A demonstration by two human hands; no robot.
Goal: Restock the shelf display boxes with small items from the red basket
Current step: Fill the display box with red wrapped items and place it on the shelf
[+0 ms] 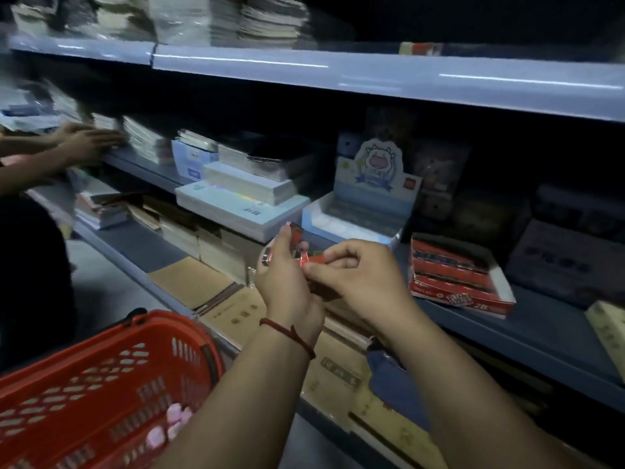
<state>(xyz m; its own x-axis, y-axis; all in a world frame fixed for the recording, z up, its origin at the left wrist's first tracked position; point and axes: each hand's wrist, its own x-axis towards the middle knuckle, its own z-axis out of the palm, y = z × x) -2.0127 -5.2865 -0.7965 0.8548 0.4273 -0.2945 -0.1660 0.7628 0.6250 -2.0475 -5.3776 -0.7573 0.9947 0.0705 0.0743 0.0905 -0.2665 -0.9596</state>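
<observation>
My left hand (284, 275) grips a bunch of small red packs (297, 236) in front of the middle shelf. My right hand (355, 275) pinches one small red pack (313, 258) from that bunch, thumb and forefinger closed on it. The red basket (101, 384) hangs at lower left by my left forearm, with a few pink items (172, 423) at its bottom. A red display box (456, 275) marked 2B, filled with red packs, sits on the shelf to the right of my hands. A light blue display box (358, 211) with a cartoon cow header stands behind my hands.
Stacks of notebooks (236, 184) and paper pads fill the shelf to the left. Brown kraft notebooks (192, 279) lie on the lower shelf. Another person's hands (84, 140) touch books at far left. The grey upper shelf edge (372, 79) overhangs. Dark boxes sit at right.
</observation>
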